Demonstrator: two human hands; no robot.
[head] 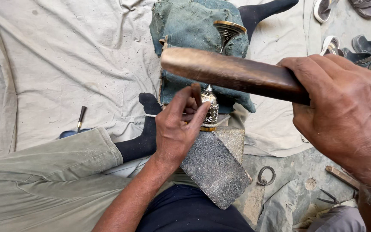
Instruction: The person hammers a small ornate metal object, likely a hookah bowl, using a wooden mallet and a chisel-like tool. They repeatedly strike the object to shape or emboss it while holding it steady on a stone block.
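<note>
Left hand pinching a small chisel against an engraved brass goblet steadied on a stone block, right hand gripping a raised wooden mallet above it.

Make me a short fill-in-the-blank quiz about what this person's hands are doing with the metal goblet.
1. The right hand grips a ____ stick.
2. The left hand pinches a small tool against the engraved metal goblet, which rests on a grey ____ block.
3. The goblet lies against a ____ cloth bundle.

Missing words: wooden; stone; blue
</note>
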